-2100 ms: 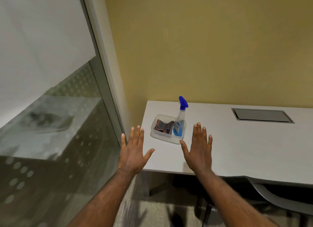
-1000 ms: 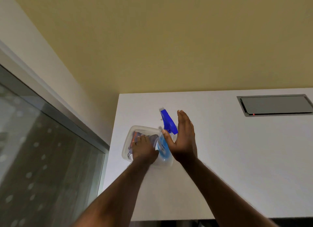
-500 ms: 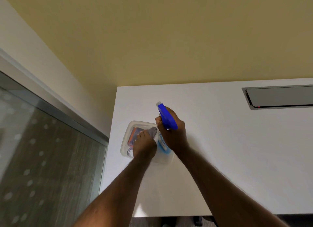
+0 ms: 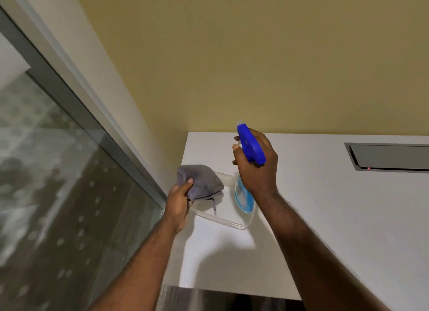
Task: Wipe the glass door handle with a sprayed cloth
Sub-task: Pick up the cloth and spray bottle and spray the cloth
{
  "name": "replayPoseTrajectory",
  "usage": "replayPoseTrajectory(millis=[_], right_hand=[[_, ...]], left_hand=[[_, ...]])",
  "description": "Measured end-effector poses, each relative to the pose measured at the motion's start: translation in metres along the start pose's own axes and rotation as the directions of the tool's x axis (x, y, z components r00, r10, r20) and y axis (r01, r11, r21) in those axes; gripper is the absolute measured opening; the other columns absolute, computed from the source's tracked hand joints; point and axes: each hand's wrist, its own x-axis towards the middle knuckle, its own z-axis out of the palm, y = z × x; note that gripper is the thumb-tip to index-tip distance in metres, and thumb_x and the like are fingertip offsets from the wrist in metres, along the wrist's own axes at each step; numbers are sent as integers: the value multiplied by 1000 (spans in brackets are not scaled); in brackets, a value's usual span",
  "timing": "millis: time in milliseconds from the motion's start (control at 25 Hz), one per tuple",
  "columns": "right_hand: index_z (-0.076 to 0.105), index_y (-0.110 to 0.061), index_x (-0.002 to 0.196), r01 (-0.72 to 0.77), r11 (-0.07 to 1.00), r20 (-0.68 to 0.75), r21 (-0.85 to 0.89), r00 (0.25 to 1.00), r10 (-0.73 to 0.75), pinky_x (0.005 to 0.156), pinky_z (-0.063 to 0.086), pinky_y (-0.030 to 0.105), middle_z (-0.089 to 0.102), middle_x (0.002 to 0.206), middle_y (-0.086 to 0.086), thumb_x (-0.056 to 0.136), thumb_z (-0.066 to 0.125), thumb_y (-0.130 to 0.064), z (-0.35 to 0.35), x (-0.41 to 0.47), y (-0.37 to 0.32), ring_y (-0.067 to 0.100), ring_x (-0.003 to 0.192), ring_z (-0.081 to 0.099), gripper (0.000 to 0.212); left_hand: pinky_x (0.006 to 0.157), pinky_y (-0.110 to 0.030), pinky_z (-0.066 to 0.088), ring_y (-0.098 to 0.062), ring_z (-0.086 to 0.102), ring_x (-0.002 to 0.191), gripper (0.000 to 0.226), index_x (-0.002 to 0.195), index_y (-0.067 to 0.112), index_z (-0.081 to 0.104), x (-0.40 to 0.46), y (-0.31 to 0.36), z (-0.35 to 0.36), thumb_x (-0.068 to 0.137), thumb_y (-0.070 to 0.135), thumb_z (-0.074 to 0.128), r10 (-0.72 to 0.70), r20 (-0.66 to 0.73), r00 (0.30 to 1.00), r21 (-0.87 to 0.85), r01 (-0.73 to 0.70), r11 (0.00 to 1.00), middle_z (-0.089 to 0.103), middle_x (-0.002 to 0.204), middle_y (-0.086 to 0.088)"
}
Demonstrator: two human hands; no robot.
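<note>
My left hand (image 4: 178, 201) grips a folded grey cloth (image 4: 200, 182), held up over the left end of a clear plastic tub (image 4: 228, 220) on the white desk. My right hand (image 4: 257, 165) is closed around the neck of a spray bottle (image 4: 250, 143) with a blue trigger head and blue liquid; its base hangs over the tub's right end. The nozzle points away from me, toward the wall. No door handle is in view.
The white desk (image 4: 325, 218) meets a yellow wall behind. A grey cable hatch (image 4: 390, 156) with a small red light is set into the desk at the right. A frosted, dotted glass panel in a metal frame (image 4: 69, 171) runs along the left.
Both hands reached into the tub and came up: the left lifted the grey cloth out to the left, the right raised the spray bottle. The view tilted closer to the desk.
</note>
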Motion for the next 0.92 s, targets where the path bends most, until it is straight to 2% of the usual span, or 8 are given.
replayPoseTrajectory(millis=[120,200,240,400,560,720,800,920], right_hand=[[65,-44,92,-9,1000,-9,27,1000,9,66,57,47,68,87,-4,87,67,-23,2,-19,-30,25,76,67,22],[65,-34,84,-66,998,11,10,998,66,59,55,38,64,74,1,87,68,-35,2,-42,-46,30,64,64,4],[65,-32,84,-86,996,26,5,996,86,56,53,30,63,72,3,86,69,-39,3,-54,-52,29,60,64,9],[63,-27,87,-104,994,185,-29,977,108,51,45,18,61,71,8,88,69,-40,3,-113,-78,26,55,64,14],[65,-42,87,-131,988,374,-77,915,150,49,46,13,67,74,4,86,69,-46,11,-173,-93,23,54,63,6],[65,-40,90,-171,967,376,-187,897,232,51,50,17,72,75,2,68,50,-84,20,-214,-101,15,46,63,52],[67,-25,96,-163,957,362,-240,900,244,55,54,25,71,72,3,64,40,-92,24,-229,-104,15,45,63,79],[66,-16,98,-148,940,327,-307,911,250,64,58,44,70,72,4,67,36,-93,30,-241,-108,22,54,65,88]], left_hand=[[84,-31,58,-22,70,102,29,122,7,64,-30,24,-20,96,9,51,100,44,994,-310,-81,947,73,112,-11],[86,-32,59,-22,71,100,30,115,8,71,-54,38,-33,90,10,55,127,62,990,-458,-85,885,73,112,-12],[87,-34,58,-23,71,100,29,109,9,75,-66,44,-40,86,12,57,140,71,988,-510,-85,856,73,112,-13],[77,-35,60,-25,72,97,27,99,11,79,-117,58,-59,81,21,62,209,57,976,-595,-134,792,74,110,-12],[75,-31,59,-23,72,101,32,98,14,80,-155,54,-71,86,36,60,239,54,970,-531,-174,829,74,111,-12],[75,-31,59,-25,70,106,35,110,14,75,-178,42,-84,89,38,60,272,68,960,-441,-216,871,72,116,-12],[74,-30,59,-25,71,105,42,118,12,69,-188,36,-90,86,37,63,270,59,961,-393,-226,891,73,115,-12],[71,-27,59,-21,72,100,46,122,10,65,-199,29,-95,83,35,65,249,48,967,-350,-217,911,75,110,-9]])
